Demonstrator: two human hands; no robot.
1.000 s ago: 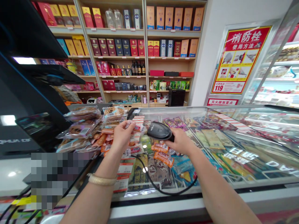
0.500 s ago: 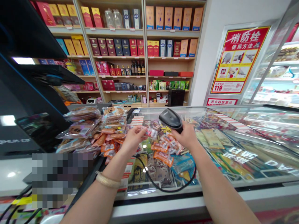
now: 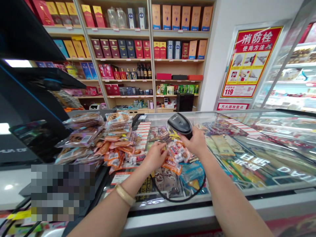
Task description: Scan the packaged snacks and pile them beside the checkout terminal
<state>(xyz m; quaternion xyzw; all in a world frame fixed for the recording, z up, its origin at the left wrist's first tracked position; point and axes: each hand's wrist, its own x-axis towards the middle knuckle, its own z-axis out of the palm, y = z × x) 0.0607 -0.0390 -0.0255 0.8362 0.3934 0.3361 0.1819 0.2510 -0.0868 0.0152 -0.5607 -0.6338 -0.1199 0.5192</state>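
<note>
A black barcode scanner (image 3: 179, 124) is in my right hand (image 3: 197, 141), whose fingers wrap round its handle above the freezer's glass top. My left hand (image 3: 157, 155) is at the left edge of a small pile of orange and red snack packets (image 3: 175, 154), fingers bent and close together; whether a packet is between them I cannot make out. More orange packets (image 3: 116, 158) lie to the left of that hand. The scanner's black cable (image 3: 177, 200) loops over the glass below both hands.
Stacked flat packs (image 3: 85, 136) stand on the left beside a dark monitor (image 3: 29, 29). The freezer (image 3: 172, 210) with ice creams under its glass spans the front and right. Shelves of boxes (image 3: 118, 31) and a red poster (image 3: 251, 62) are behind.
My left hand has moved right and down to the pile, and the packet it held is no longer seen in its fingertips. The scanner has barely moved. The view has shifted slightly.
</note>
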